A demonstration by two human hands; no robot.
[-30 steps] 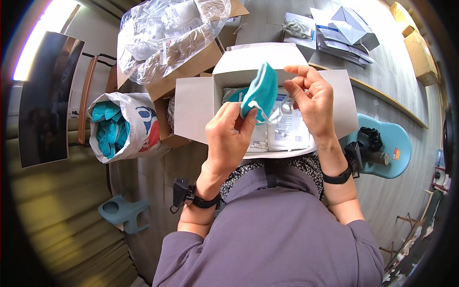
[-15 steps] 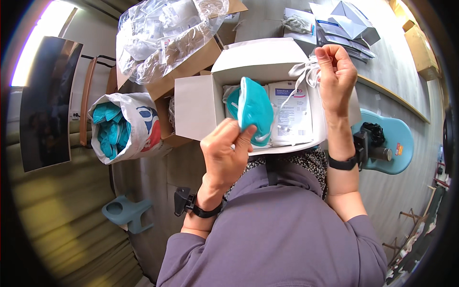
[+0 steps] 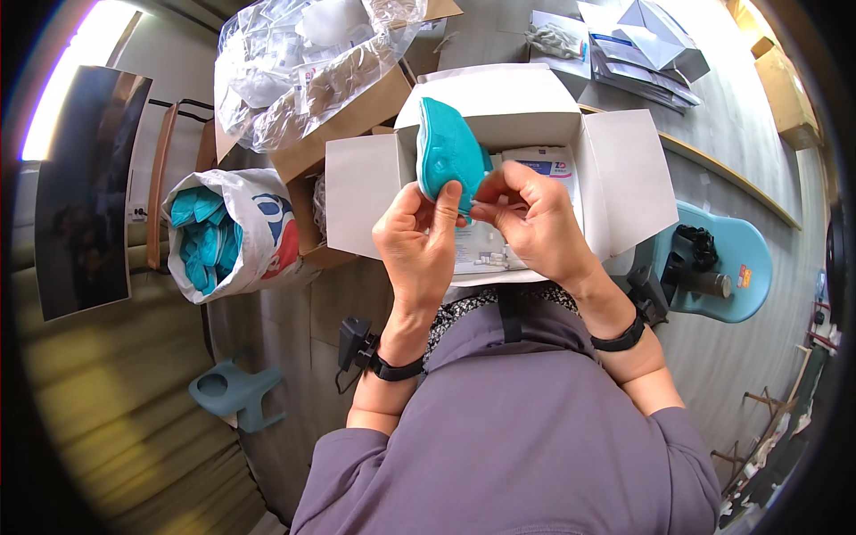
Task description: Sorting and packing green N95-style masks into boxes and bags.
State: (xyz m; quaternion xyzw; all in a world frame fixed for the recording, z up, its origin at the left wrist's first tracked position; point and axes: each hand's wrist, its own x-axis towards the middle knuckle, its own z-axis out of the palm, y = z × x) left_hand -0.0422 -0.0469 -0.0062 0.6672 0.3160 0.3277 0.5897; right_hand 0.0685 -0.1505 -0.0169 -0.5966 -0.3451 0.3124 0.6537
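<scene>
A teal face mask [image 3: 452,147] with a white rim is held up over the open white box [image 3: 624,187]. My left hand [image 3: 417,236] is closed on its lower edge, thumb in front. My right hand [image 3: 539,223] pinches at the mask's lower right edge with thumb and forefinger pressed together. Whatever lies between those fingertips is too small to make out. Behind the hands, white printed packets [image 3: 555,162] lie inside the box.
To the left, a white bag [image 3: 267,236] is filled with more teal masks [image 3: 207,223]. Beyond it a brown carton [image 3: 357,120] holds clear plastic packaging [image 3: 308,80]. A blue stool [image 3: 744,267] at right carries a black bundle and a cylinder. Flat grey packages [image 3: 637,71] lie far right.
My right hand has come down and left from the box's right flap to the mask. The mask has shifted slightly up and left in my left hand. White straps by my right hand no longer show.
</scene>
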